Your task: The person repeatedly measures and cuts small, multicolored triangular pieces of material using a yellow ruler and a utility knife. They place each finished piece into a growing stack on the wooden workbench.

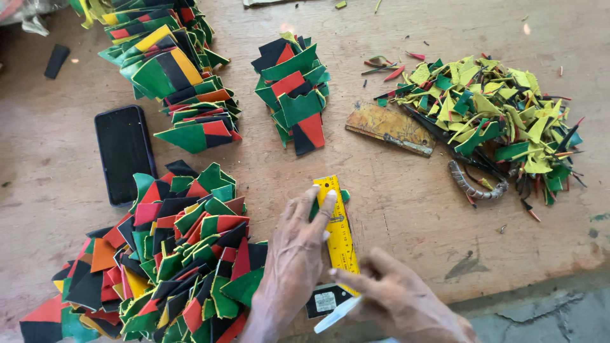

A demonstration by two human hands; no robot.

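My left hand lies flat on the wooden table, its fingertips pressing down a yellow ruler that runs away from me. A small green piece peeks out from under the ruler beside those fingertips. My right hand is at the near edge, pinching a thin white pen-like tool that points left, close to the ruler's near end. A small black piece with a white label lies just under that hand.
A heap of red, green, black and orange cut pieces sits left of my hands. Two more stacks lie farther back. Yellow and green scraps cover scissors at right. A black phone and a rusty flat bar rest nearby.
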